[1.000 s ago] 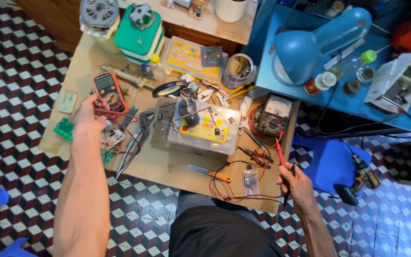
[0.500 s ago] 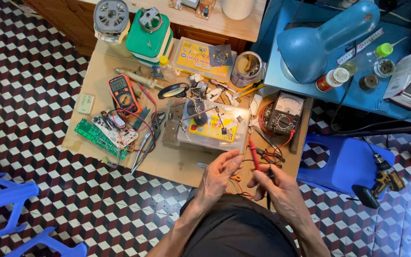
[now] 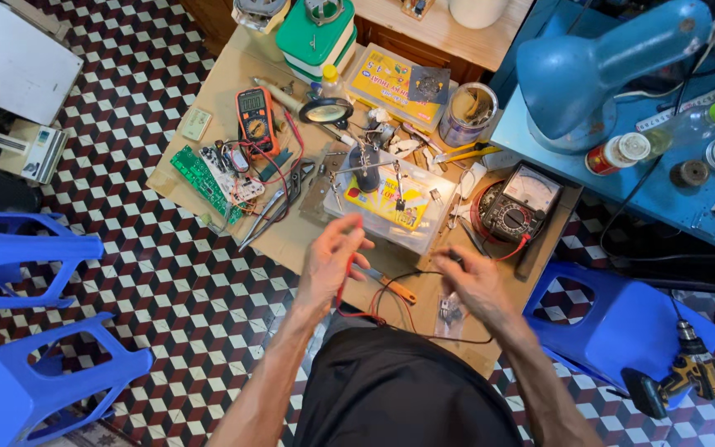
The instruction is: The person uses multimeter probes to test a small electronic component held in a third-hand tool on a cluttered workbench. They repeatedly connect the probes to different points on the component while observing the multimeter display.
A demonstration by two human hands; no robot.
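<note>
My left hand [image 3: 331,263] hovers over the front of the wooden table [image 3: 208,91], blurred, its fingers curled round a red test lead [image 3: 343,290]. My right hand [image 3: 475,281] is a little to the right, with its fingertips pinching a black test lead [image 3: 457,257]. Thin black and red wires loop between the hands above my dark lap. An orange-handled screwdriver [image 3: 392,286] lies between them. Both leads run toward the analog multimeter [image 3: 523,203] at the right. A clear plastic box with a yellow label [image 3: 391,207] sits just beyond the hands.
A digital multimeter [image 3: 256,121], a green circuit board [image 3: 199,178], tweezers, a magnifying glass [image 3: 325,111] and a tin can [image 3: 467,112] crowd the table. A blue lamp [image 3: 597,66] stands on the blue bench at the right. Blue stools [image 3: 26,248] flank me; a cordless drill [image 3: 679,382] lies on the floor.
My left hand left the digital multimeter and came to the table's front. The hands met over the red probe, then drew apart, each with a lead.
</note>
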